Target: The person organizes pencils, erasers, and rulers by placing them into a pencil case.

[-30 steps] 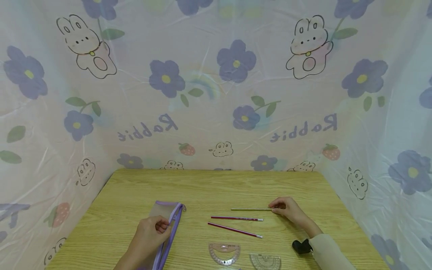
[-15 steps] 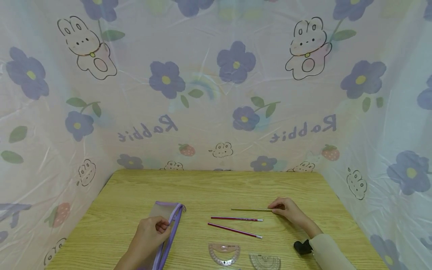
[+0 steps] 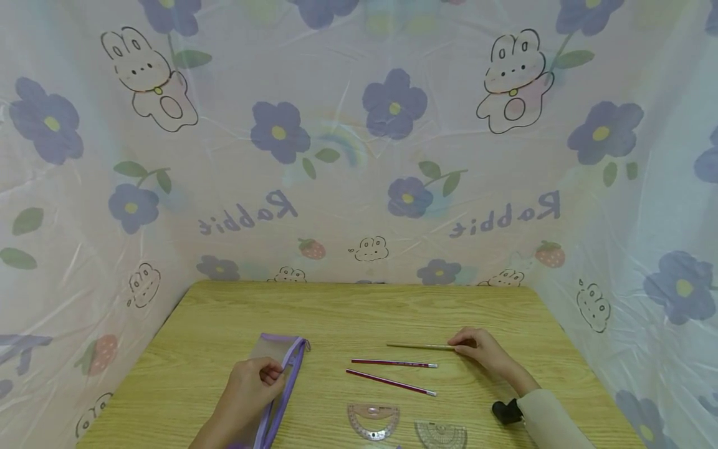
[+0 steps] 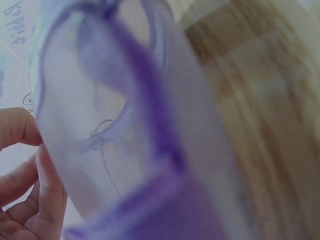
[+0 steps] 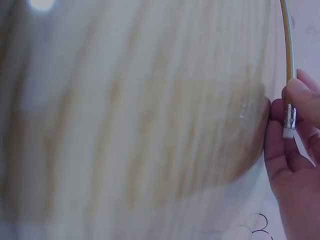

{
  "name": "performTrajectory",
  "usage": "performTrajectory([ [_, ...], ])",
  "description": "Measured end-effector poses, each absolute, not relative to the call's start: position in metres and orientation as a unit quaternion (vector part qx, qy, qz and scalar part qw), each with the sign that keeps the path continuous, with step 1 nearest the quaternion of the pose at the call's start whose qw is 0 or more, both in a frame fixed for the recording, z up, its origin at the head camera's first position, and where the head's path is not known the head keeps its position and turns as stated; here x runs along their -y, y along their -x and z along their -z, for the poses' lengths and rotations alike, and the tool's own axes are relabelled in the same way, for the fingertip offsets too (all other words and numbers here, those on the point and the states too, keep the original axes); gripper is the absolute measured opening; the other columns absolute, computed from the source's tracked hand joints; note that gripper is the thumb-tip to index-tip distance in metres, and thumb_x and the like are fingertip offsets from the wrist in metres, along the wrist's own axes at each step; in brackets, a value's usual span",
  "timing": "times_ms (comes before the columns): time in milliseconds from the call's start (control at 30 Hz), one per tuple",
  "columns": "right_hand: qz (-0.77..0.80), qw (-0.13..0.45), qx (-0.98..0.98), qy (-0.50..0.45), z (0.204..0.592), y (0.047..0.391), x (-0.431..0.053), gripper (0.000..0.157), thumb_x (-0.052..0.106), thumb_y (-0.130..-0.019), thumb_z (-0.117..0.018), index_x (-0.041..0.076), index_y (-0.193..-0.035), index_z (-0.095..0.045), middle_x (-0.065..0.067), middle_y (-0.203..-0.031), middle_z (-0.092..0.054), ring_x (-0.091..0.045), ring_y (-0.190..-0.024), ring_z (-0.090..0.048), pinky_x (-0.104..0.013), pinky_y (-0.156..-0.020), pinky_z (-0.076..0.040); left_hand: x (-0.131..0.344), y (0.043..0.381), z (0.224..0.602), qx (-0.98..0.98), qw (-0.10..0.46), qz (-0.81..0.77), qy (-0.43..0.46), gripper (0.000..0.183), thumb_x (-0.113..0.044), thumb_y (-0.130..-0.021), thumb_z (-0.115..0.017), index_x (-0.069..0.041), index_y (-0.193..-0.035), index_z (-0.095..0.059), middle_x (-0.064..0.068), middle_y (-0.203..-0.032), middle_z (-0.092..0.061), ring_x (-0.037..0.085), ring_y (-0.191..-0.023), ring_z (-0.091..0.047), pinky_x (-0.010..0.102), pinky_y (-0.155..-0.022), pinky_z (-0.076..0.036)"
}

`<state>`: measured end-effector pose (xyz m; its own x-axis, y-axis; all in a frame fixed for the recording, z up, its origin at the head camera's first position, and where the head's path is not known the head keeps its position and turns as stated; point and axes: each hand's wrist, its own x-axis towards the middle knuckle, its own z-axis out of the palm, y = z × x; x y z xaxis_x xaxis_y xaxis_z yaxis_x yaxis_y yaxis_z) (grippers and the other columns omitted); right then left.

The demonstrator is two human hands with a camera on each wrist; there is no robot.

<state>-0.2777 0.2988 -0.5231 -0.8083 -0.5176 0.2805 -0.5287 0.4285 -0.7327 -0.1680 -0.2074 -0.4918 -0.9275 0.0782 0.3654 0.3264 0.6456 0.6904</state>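
Fingers of the right hand (image 3: 483,352) pinch a yellow pencil (image 3: 417,345) in the head frame's lower right; only the right wrist view clearly shows its white eraser (image 5: 288,133). The left hand (image 3: 253,380) pinches a purple-edged pouch (image 3: 278,343), lower left.

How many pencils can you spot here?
3: the yellow pencil in the right hand, and on the table the farther red pencil and the nearer red pencil. The purple pouch could hide more.

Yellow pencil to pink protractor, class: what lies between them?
Two red pencils lie between the yellow pencil and the pink protractor, as the head view shows.
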Motion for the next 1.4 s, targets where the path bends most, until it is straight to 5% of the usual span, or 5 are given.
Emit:
performTrajectory([
  [667, -0.441, -0.071, 0.851, -0.276, 0.5171, 0.2788, -0.3036, 0.014, 0.000, -0.094, -0.066, -0.006, -0.105, -0.072, -0.019, -0.102, -0.070, -0.018, -0.088, -0.067, -0.028, -0.075, -0.058, 0.2055, 0.1670, 0.4911, 0.891, 0.151, 0.413, 0.115, 0.017, 0.009, -0.075, -0.072, -0.007, -0.074, -0.069, -0.007, -0.068, -0.063, 0.002, -0.058, -0.058, 0.018, -0.054, -0.054],
  [1400, -0.480, -0.083, 0.838, -0.245, 0.5237, 0.2763, -0.3087, 0.017, 0.001, -0.094, -0.065, -0.008, -0.107, -0.070, -0.024, -0.107, -0.068, -0.013, -0.089, -0.067, -0.029, -0.074, -0.059, 0.2045, 0.1661, 0.4906, 0.891, 0.138, 0.420, 0.098, 0.014, 0.008, -0.076, -0.074, -0.005, -0.076, -0.070, -0.006, -0.069, -0.063, 0.002, -0.058, -0.059, 0.017, -0.055, -0.054],
])
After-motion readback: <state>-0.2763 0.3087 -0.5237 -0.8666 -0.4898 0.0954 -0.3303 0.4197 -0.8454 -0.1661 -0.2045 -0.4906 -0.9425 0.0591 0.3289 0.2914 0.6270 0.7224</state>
